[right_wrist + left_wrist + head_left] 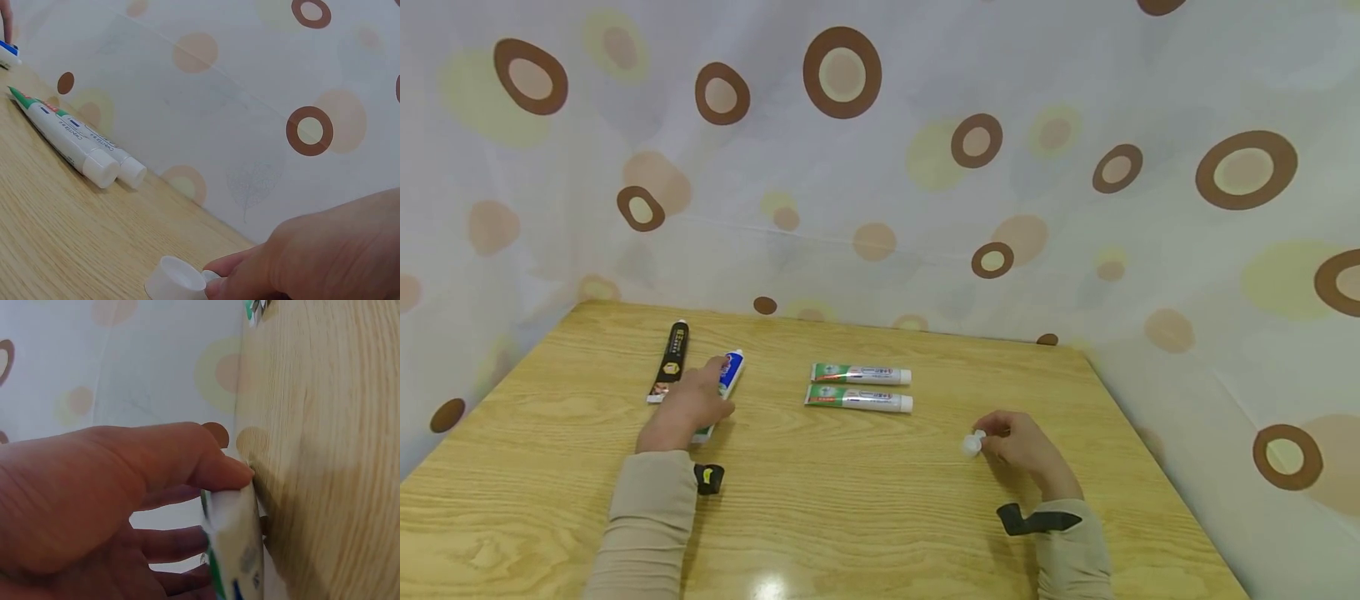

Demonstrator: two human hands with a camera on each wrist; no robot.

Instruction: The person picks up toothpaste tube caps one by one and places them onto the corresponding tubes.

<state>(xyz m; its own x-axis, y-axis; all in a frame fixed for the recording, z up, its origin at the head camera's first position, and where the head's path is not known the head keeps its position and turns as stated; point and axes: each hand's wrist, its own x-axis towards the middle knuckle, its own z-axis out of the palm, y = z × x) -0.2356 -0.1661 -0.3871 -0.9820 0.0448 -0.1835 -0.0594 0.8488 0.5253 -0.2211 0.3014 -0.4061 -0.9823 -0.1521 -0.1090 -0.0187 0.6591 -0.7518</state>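
Bench of pale wood fills the lower half of the frame, with a spotted sheet hanging behind it. At left, my left hand lies over a blue-and-white tube, fingers partly curled, gripping it across its sides; so narrow and slanting a tube probably suits a hold from above. Just beside it, further left, lies a black tube, its white tip toward the top of the frame. Near the centre, two green-and-white tubes lie one above the other, nearly parallel, white caps toward the right, perhaps lined up because they match. At lower right, my right hand pinches a small white piece between thumb and forefinger; a larger white cap sits right at the fingertips. Something that tiny likely calls for fingertips rather than the palm. Whether the white pieces are joined, I cannot tell.
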